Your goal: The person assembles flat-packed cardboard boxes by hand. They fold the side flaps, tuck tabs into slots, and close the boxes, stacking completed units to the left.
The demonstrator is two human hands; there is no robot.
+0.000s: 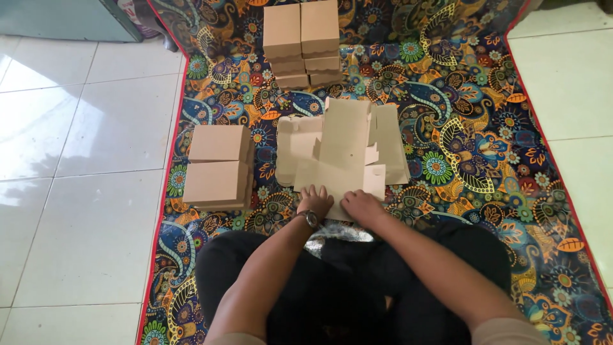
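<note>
Cardboard blank [341, 156], unfolded and flat, lying on top of a loose pile of similar flat cutouts [297, 144] at the middle of the patterned mat [460, 128]; long axis running straight away from the body, near edge just in front of the crossed legs. Directly beyond both hands, neither side favoured by much, though the near left corner sits under the left hand [315, 199] and the near middle under the right hand [361, 206]. Both hands palm down, fingers spread flat and pressing on the near edge, nothing pinched or enclosed. Left hand slightly further forward on the sheet; right hand a touch closer to the body.

Further out on the mat, at the far end: tall stack of folded boxes [301, 41], two columns side by side. Off to the left, well apart from the blank: lower stack of closed boxes [218, 167], at the mat's red border. White floor tiles [83, 160] on either side. Smallest of all: wristwatch [311, 219] on the left wrist, face up.
</note>
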